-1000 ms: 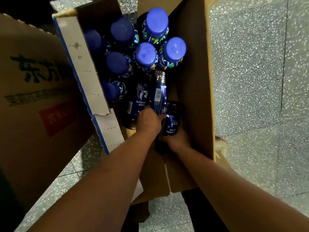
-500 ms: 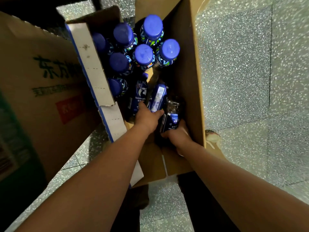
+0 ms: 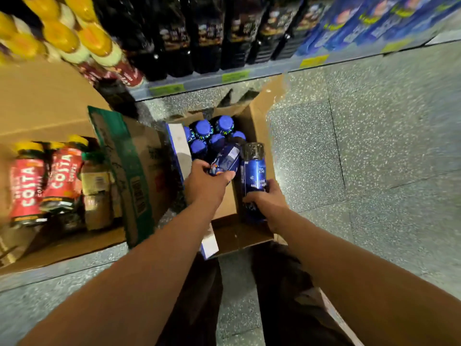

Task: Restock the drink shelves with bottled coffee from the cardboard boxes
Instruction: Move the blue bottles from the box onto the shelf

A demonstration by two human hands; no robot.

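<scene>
An open cardboard box (image 3: 259, 116) stands on the floor with several blue-capped coffee bottles (image 3: 202, 126) upright at its far end. My left hand (image 3: 205, 186) grips a blue-labelled coffee bottle (image 3: 225, 158), tilted above the box. My right hand (image 3: 268, 199) grips another blue coffee bottle (image 3: 254, 171) with a dark cap, held over the box's right side. The drink shelf (image 3: 224, 78) runs along the top of the view, filled with dark bottles and blue packs.
A larger cardboard box (image 3: 129, 171) at the left holds red Costa coffee bottles (image 3: 27, 181). Yellow-capped bottles (image 3: 59, 36) fill the shelf's left end. Speckled grey floor (image 3: 361, 146) lies open to the right. My dark trouser legs stand below the box.
Both hands have lifted their bottles up out of the box. The view has pulled back and up, so the shelf and the Costa box now show.
</scene>
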